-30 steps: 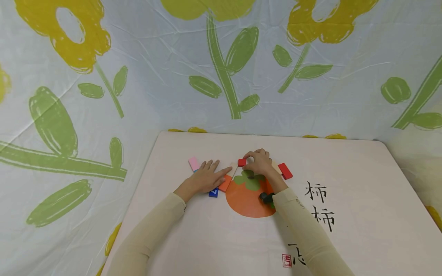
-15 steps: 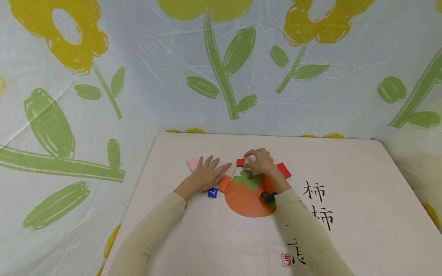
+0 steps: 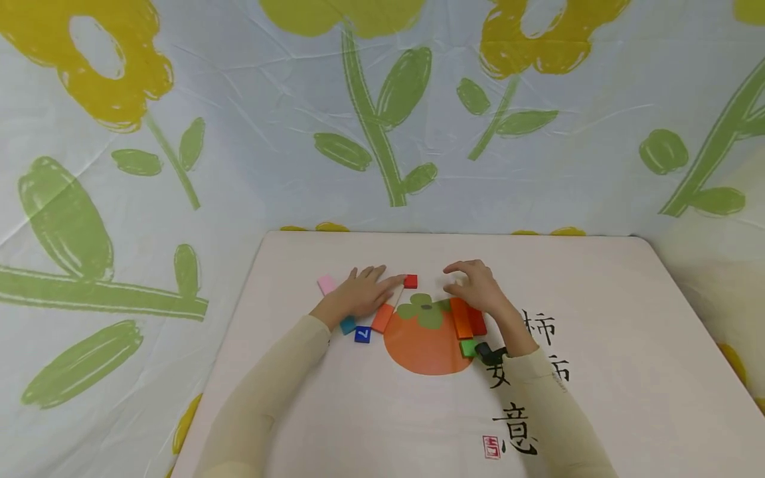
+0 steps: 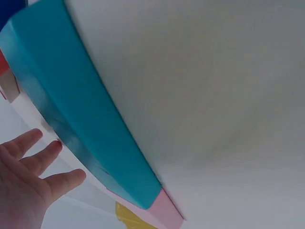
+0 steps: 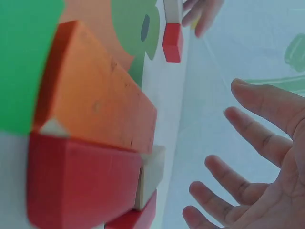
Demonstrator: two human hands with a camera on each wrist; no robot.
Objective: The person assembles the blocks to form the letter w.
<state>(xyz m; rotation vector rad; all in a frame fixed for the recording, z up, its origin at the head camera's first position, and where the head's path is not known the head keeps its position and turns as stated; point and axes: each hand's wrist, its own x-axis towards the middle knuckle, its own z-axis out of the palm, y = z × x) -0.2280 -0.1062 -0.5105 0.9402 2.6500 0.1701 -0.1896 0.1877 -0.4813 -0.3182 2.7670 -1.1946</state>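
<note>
My left hand [image 3: 361, 292] lies over a row of blocks, fingers spread, its index fingertip right at a small red block [image 3: 411, 281]. A pale wooden block [image 3: 397, 296] and an orange-red block [image 3: 382, 318] run down beside that hand. Close up in the left wrist view is a teal block [image 4: 81, 105], with a pink block [image 4: 167, 210] at its far end. To the right, my right hand [image 3: 478, 287] holds nothing, its fingers apart and slightly bent. Just below it are an orange block [image 3: 461, 318], a red block [image 5: 90, 181] and a green block [image 3: 469, 348].
A blue block marked 7 [image 3: 362, 334] sits left of the printed persimmon [image 3: 424, 345] on the pale tabletop [image 3: 370, 411]. Black printed characters [image 3: 515, 421] run down the right side. Flower-patterned cloth [image 3: 251, 133] stands behind and to the left.
My right hand has let go of the small red block and moved right, away from it. The left hand has slid right, bringing its index finger to that block. The head view has shifted slightly.
</note>
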